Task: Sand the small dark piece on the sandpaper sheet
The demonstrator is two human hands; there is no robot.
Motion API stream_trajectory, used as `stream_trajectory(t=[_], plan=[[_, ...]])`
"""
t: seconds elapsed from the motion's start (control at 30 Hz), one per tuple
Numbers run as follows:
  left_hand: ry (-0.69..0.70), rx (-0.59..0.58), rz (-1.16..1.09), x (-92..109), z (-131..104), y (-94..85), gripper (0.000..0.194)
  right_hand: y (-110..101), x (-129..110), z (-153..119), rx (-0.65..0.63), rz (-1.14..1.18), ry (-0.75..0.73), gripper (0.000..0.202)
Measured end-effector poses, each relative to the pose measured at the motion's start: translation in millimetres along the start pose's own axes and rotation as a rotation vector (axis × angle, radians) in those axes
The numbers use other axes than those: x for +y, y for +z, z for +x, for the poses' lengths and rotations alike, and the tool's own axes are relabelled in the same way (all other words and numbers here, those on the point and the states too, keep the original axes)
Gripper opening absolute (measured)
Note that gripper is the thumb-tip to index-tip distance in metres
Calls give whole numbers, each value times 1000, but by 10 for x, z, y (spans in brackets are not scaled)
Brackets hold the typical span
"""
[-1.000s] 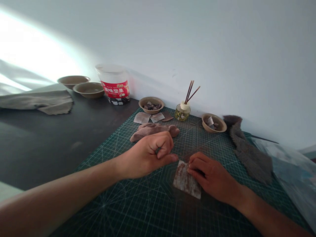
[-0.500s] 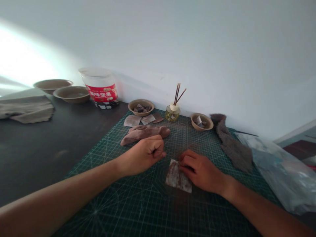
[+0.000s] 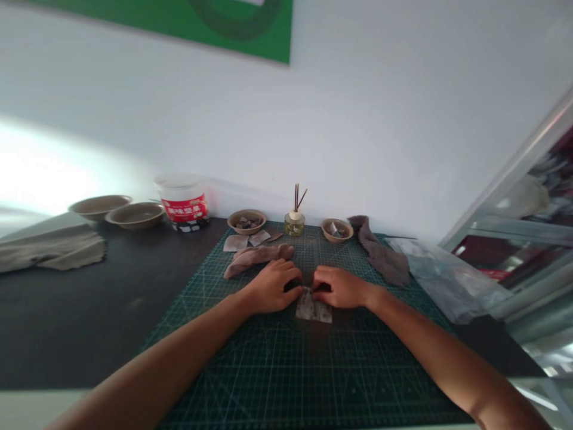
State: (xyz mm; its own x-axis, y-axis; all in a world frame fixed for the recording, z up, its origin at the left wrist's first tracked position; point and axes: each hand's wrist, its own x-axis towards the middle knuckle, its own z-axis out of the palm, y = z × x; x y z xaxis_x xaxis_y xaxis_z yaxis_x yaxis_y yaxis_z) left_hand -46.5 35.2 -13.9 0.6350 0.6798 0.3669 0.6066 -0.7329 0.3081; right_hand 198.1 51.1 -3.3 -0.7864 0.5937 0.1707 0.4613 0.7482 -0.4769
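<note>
A whitish piece with brown stains [image 3: 314, 310] lies on the green cutting mat [image 3: 268, 370] between my hands. My left hand [image 3: 275, 286] is at its upper left corner, thumb and fingers curled together; whatever is between the fingertips is too small to make out. My right hand [image 3: 335, 287] pinches the upper edge of the stained piece. Just behind my left hand lies a brownish-pink cloth [image 3: 255, 257]. Beyond it are flat pale pieces [image 3: 236, 242] and a bowl [image 3: 247, 230] of dark fragments.
A reed diffuser [image 3: 294, 224] and a second bowl of fragments [image 3: 337, 237] stand near the wall. A dark fuzzy cloth [image 3: 387, 261] and plastic bag [image 3: 447, 286] lie right. Two bowls [image 3: 136, 225], a red-labelled tub [image 3: 184, 209] and a grey cloth [image 3: 54, 249] are left.
The camera view has tilted up and shows more wall. My left hand has moved right, to the stained piece and close to my right hand, and its fist has loosened into a curled grip.
</note>
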Motion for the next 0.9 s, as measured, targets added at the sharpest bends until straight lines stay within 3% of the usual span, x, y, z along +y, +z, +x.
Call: stream_trajectory(t=[0.2, 0.5, 0.7, 0.9], plan=[[-25, 63, 175, 96, -45, 6, 18, -23, -74, 45, 87, 84, 57, 14], [-224, 300, 253, 264, 5, 84, 27, 297, -317, -89, 476, 491, 213, 29], [-185, 335, 243, 539, 23, 217, 29, 381, -279, -108, 535, 813, 245, 28], [-150, 291, 270, 594, -50, 286, 32, 406, -184, -139, 510, 1103, 237, 32]])
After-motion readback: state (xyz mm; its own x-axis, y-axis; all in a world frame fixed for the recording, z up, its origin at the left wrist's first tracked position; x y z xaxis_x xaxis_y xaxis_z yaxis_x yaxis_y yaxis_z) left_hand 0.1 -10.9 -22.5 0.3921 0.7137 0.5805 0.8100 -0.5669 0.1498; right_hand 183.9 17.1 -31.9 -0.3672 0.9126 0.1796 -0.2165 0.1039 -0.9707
